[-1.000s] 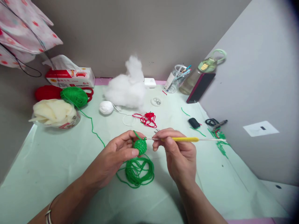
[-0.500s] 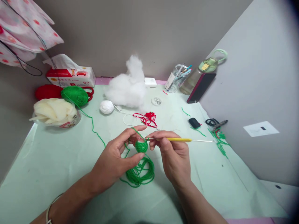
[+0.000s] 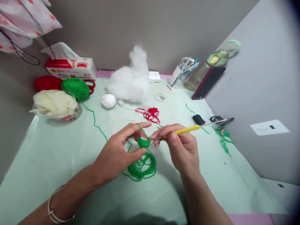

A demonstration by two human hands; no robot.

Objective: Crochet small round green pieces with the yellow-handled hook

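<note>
A small green crocheted piece [image 3: 143, 142] with some white at its top is pinched between the thumb and fingers of my left hand [image 3: 124, 145]. Green yarn runs up over the raised index finger. My right hand [image 3: 180, 143] grips a crochet hook with a yellow handle [image 3: 187, 129], and the metal tip touches the piece's right edge. Beneath both hands, a loose coil of green yarn [image 3: 142, 167] lies on the pale green cloth [image 3: 70, 150].
White stuffing [image 3: 128, 82], a white yarn ball [image 3: 108, 101] and tangled red yarn [image 3: 152, 115] lie beyond my hands. At left are a bowl [image 3: 70, 115], a green ball [image 3: 76, 88] and a tissue box [image 3: 70, 68]; at right, a pen cup [image 3: 179, 75], bottle [image 3: 199, 73] and phone [image 3: 209, 82].
The hook has tilted, its handle end rising and its tip now down at the green piece's edge. My right hand has shifted slightly right. The whole view has moved a little.
</note>
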